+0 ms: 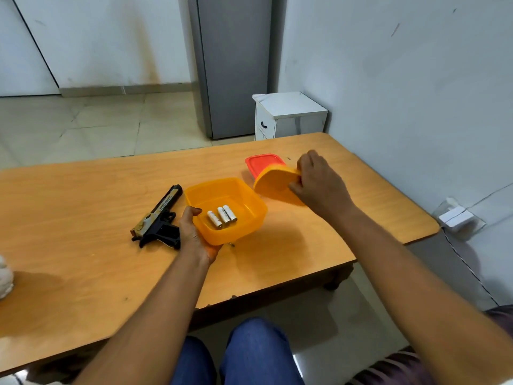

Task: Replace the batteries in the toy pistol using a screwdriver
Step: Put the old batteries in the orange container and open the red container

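A black and gold toy pistol (158,218) lies on the wooden table (83,245), left of centre. Beside it stands an open orange plastic container (249,200) with three white batteries (222,216) lying in it. My left hand (194,234) grips the container's near left wall, thumb over the rim. My right hand (319,184) holds a second orange container (274,184), tipped on its side just above the table. Behind it lies a red lid (262,163). No screwdriver shows in the head view.
A white nightstand (286,115) and a grey cabinet (236,65) stand beyond the table's far edge. A white wall bounds the right side, with a white adapter (455,218) and cable there. A white object (5,276) sits at the table's left edge. My knees are below the near edge.
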